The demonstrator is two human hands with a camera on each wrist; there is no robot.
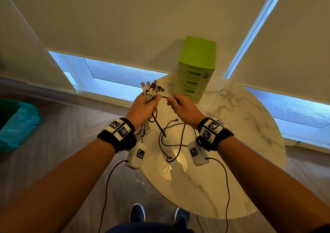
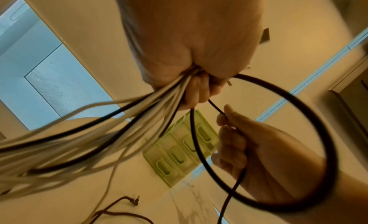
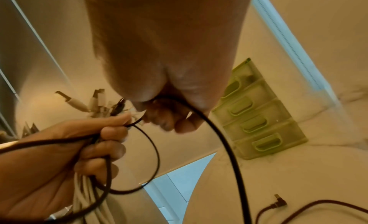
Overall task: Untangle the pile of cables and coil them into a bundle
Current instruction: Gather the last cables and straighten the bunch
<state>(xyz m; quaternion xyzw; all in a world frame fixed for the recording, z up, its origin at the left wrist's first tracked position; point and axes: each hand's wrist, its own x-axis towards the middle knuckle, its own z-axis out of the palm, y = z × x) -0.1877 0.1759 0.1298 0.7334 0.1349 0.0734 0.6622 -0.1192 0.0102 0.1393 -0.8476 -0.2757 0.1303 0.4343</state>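
My left hand (image 1: 145, 105) grips a bundle of white and black cables (image 2: 127, 117) above the table's far left edge; their USB plugs (image 1: 151, 88) fan out above the fist. The bundle (image 3: 85, 188) hangs below the fist. My right hand (image 1: 180, 105), just right of it, pinches a black cable (image 3: 225, 140) that runs from the left fist. That black cable (image 1: 180, 141) loops down onto the marble table (image 1: 232, 143), its angled plug (image 3: 278, 203) lying there. A black loop (image 2: 310, 110) hangs from my left fist.
A green set of small drawers (image 1: 196, 68) stands at the table's far edge, right behind my hands. Window blinds hang beyond. A teal bag (image 1: 17, 123) lies on the wooden floor to the left. My shoes (image 1: 137, 213) are below the near edge.
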